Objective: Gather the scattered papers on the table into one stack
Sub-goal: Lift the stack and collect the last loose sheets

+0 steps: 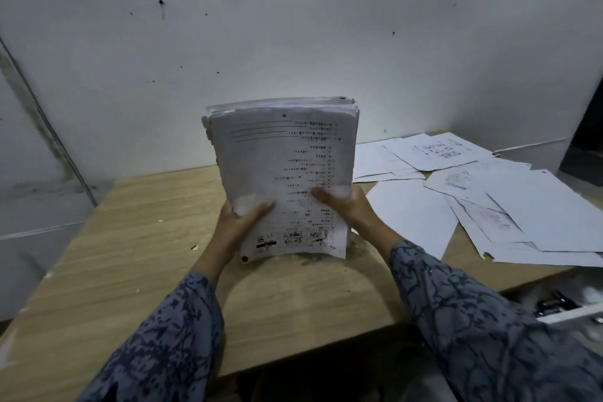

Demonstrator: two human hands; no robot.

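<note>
A thick stack of printed papers (287,166) stands upright on its lower edge at the middle of the wooden table (137,238), printed side toward me. My left hand (241,215) grips its lower left side, thumb across the front sheet. On the lower right side my right hand (342,202) holds the stack the same way, with its thumb on the front. Several loose white sheets (489,206) lie scattered and overlapping on the right part of the table, some printed, one with a blue stamp.
A grey wall rises directly behind the table. At the far right stands a dark object (584,147). Below the table's right front edge is an open drawer (567,307) with small metal items. Crumbs dot the tabletop's left half.
</note>
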